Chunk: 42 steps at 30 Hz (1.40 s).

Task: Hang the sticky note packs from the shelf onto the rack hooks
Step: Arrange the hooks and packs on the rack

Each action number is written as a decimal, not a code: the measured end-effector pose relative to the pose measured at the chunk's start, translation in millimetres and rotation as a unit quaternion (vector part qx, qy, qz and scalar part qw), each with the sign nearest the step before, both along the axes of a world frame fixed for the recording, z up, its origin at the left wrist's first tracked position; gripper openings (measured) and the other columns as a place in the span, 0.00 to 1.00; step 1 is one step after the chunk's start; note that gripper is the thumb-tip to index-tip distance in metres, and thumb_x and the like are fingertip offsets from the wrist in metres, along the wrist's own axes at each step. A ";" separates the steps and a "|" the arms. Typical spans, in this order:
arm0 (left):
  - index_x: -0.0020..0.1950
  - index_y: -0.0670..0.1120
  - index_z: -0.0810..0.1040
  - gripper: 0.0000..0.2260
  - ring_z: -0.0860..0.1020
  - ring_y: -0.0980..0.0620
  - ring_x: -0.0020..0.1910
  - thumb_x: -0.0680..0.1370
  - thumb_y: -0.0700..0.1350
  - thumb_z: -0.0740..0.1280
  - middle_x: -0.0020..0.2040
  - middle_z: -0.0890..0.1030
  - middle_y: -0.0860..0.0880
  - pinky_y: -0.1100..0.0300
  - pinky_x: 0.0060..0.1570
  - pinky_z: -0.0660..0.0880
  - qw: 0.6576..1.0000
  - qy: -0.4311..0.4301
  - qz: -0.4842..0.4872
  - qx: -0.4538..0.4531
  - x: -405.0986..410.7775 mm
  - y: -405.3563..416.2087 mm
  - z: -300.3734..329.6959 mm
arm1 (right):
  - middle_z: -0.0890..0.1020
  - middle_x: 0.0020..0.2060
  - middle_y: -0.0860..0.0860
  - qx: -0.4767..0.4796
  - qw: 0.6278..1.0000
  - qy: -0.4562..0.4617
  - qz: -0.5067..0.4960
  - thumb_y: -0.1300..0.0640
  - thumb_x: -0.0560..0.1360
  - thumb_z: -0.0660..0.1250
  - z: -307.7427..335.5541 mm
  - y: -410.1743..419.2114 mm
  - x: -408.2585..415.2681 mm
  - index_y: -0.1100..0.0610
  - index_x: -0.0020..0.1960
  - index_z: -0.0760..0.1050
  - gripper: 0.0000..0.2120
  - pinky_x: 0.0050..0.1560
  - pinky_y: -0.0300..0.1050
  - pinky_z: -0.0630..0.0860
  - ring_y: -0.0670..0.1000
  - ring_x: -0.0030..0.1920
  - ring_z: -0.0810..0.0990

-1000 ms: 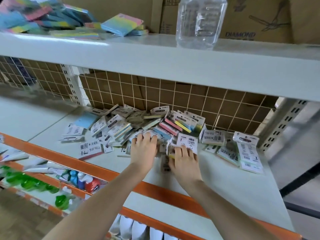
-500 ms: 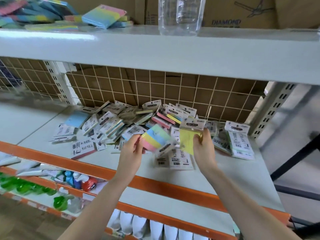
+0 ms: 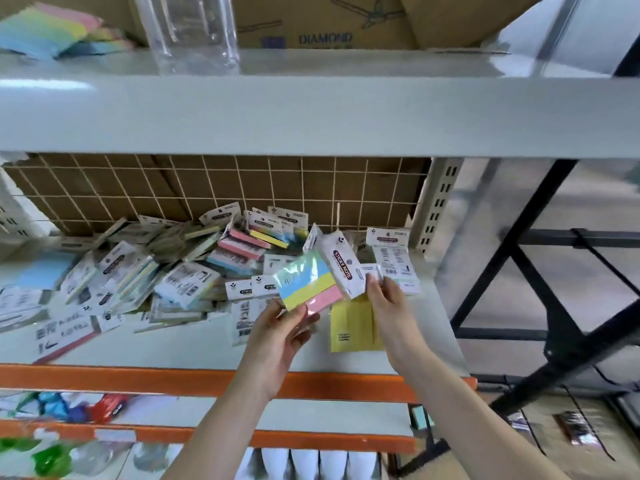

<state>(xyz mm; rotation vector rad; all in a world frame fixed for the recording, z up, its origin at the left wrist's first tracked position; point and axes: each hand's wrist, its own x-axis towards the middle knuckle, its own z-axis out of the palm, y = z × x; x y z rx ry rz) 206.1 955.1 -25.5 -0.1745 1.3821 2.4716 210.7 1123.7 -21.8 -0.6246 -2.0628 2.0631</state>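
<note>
We are lifting both hands off the heap: a second ago they were pressing flat on the packs, and now the left hand [image 3: 282,329] is pinching the lower corner of a striped sticky note pack [image 3: 311,284] raised clear of the shelf [image 3: 194,344]. The right hand [image 3: 389,303] is gripping that pack's white header at 3 o'clock, with a yellow pack [image 3: 353,327] hanging under it toward 6 o'clock. The pack is tilting flatter than half a second ago.

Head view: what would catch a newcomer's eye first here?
A striped sticky note pack, blue, yellow and pink, held up at centre between the left hand and right hand. Behind it, a jumbled pile of packs sprawls across the grey shelf, before a wire grid.
</note>
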 end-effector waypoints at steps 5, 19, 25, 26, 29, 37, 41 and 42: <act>0.50 0.42 0.76 0.06 0.81 0.52 0.37 0.77 0.34 0.63 0.39 0.82 0.47 0.64 0.33 0.72 1.000 -0.012 -0.006 -0.018 17.9 45.2 -2.2 | 0.78 0.39 0.36 0.041 0.997 0.063 -0.001 0.34 0.74 0.57 14.5 35.0 30.3 0.48 0.49 0.73 0.19 0.43 0.33 0.70 0.34 0.40 0.76; 0.60 0.48 0.70 0.16 0.77 0.56 0.51 0.75 0.44 0.70 0.52 0.78 0.48 0.71 0.49 0.74 0.936 0.164 0.087 -0.301 81.9 115.6 20.2 | 0.82 0.47 0.47 0.370 0.919 0.093 0.093 0.43 0.76 0.64 42.5 100.3 107.3 0.49 0.53 0.68 0.12 0.43 0.53 0.80 0.50 0.44 0.81; 0.50 0.48 0.75 0.11 0.74 0.62 0.41 0.72 0.49 0.73 0.40 0.76 0.57 0.77 0.36 0.68 0.843 0.312 0.071 -0.433 114.6 156.3 50.3 | 0.82 0.48 0.46 0.392 0.911 0.106 0.071 0.40 0.75 0.64 55.4 136.3 161.1 0.47 0.49 0.67 0.12 0.41 0.50 0.79 0.50 0.45 0.80; 0.50 0.48 0.75 0.12 0.74 0.62 0.41 0.72 0.50 0.73 0.40 0.76 0.57 0.76 0.37 0.68 0.841 0.323 0.060 -0.431 122.2 170.8 54.2 | 0.82 0.47 0.44 0.382 0.917 0.105 0.057 0.40 0.74 0.64 57.5 149.4 173.8 0.47 0.49 0.67 0.13 0.41 0.50 0.80 0.49 0.44 0.81; 0.48 0.47 0.74 0.16 0.75 0.65 0.39 0.70 0.57 0.69 0.40 0.76 0.56 0.73 0.36 0.69 0.853 0.344 0.007 -0.391 140.0 199.3 63.2 | 0.81 0.45 0.40 0.337 0.935 0.105 0.027 0.38 0.71 0.66 64.0 176.8 196.8 0.43 0.49 0.67 0.14 0.41 0.46 0.82 0.43 0.44 0.82; 0.49 0.53 0.71 0.16 0.78 0.53 0.44 0.70 0.62 0.62 0.45 0.78 0.47 0.64 0.41 0.73 0.901 0.346 -0.073 -0.251 188.1 297.8 72.6 | 0.82 0.38 0.37 0.198 0.965 0.155 -0.077 0.52 0.76 0.68 82.2 268.3 255.6 0.47 0.44 0.73 0.04 0.33 0.31 0.74 0.36 0.37 0.80; 0.50 0.47 0.73 0.20 0.77 0.49 0.43 0.70 0.62 0.63 0.45 0.79 0.42 0.60 0.43 0.72 0.915 0.341 -0.097 -0.193 195.8 337.1 83.0 | 0.81 0.39 0.33 0.200 0.959 0.162 -0.119 0.55 0.77 0.66 90.7 302.4 274.3 0.47 0.46 0.74 0.03 0.33 0.28 0.72 0.36 0.38 0.80; 0.50 0.47 0.73 0.19 0.77 0.49 0.42 0.70 0.62 0.63 0.44 0.79 0.43 0.58 0.43 0.72 0.915 0.342 -0.109 -0.184 196.2 346.7 86.2 | 0.81 0.39 0.34 0.204 0.956 0.165 -0.132 0.55 0.77 0.67 92.9 310.2 277.4 0.48 0.46 0.75 0.03 0.33 0.28 0.72 0.36 0.38 0.80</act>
